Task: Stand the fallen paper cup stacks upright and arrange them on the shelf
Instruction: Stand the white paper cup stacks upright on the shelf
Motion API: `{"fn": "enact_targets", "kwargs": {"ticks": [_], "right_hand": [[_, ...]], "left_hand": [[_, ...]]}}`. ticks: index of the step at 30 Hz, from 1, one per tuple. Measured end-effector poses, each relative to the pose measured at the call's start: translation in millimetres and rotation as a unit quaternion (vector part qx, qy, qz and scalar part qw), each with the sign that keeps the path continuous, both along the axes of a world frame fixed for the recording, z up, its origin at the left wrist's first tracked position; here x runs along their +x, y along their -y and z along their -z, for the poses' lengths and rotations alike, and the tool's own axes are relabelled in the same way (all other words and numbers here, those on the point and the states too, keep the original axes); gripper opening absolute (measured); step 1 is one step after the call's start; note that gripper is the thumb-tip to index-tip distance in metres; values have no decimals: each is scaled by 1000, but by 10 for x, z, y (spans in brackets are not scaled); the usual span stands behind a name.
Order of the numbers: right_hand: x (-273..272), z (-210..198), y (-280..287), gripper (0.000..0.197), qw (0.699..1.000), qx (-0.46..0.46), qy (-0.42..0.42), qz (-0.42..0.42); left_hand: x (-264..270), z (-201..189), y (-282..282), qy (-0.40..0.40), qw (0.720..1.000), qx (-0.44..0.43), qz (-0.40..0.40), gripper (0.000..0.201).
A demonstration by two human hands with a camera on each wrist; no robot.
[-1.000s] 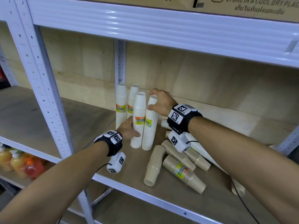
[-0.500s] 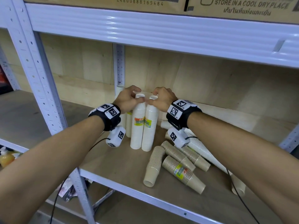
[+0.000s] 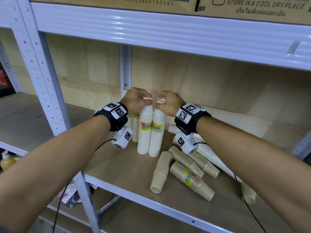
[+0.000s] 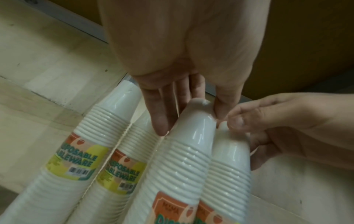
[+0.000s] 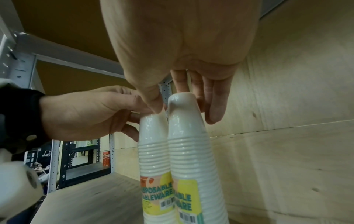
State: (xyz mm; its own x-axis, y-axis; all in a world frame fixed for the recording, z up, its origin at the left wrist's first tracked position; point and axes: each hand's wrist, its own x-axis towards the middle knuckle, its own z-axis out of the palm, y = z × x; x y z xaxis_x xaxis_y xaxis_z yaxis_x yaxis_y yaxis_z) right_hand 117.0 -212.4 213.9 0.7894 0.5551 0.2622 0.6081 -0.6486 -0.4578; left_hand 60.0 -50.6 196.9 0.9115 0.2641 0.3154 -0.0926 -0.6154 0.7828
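Two white paper cup stacks stand upright side by side on the wooden shelf (image 3: 117,165). My left hand (image 3: 146,100) grips the top of the left stack (image 3: 145,130), with thumb and fingers around its top cup (image 4: 193,128). My right hand (image 3: 160,101) holds the top of the right stack (image 3: 157,133) in the same way (image 5: 185,121). Two more white stacks (image 3: 135,126) stand upright just behind them. To the right, several brown cup stacks (image 3: 190,177) and a long white stack (image 3: 213,158) lie fallen on the shelf.
A white metal upright (image 3: 42,73) stands at the left front. The shelf beam above (image 3: 168,29) carries cardboard boxes. A rear post (image 3: 125,68) rises behind the stacks. The plywood back wall (image 3: 218,89) lies close behind. Bottles (image 3: 8,162) sit on a lower shelf at the left.
My left hand has risen from the middle of the left front stack to its top. My right hand has stayed on top of the right stack. Both front stacks now stand closer together.
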Motion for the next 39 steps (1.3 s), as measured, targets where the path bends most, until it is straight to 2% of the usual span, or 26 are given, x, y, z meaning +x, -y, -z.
{"fn": "enact_targets", "kwargs": {"ticks": [2,7,12,20,24,30,39], "right_hand": [[1,6,-6,47,1000,-3,15,13],[-2,-19,-28,26,1000,-7,10,3],[8,-32,-57,25,1000,11,-12,-15],[33,-21,-251,28,998,49,-25,-21],[-11,-22,-405,24,997,62,-18,-39],[-91,-4,-594,21,996,59,1,-74],[-82,101,-784,15,995,59,3,-78]], "left_hand": [[-14,-32,-1,-5,1000,17,1,23],[-27,-144,-2,-45,997,61,-5,29],[-53,-272,25,-77,993,90,1,24],[-147,-428,-163,-104,991,78,-18,16],[-219,-465,-299,-105,990,81,-42,15],[-304,-440,-450,-111,988,81,-70,20],[-319,-351,-608,-112,987,74,-85,21]]}}
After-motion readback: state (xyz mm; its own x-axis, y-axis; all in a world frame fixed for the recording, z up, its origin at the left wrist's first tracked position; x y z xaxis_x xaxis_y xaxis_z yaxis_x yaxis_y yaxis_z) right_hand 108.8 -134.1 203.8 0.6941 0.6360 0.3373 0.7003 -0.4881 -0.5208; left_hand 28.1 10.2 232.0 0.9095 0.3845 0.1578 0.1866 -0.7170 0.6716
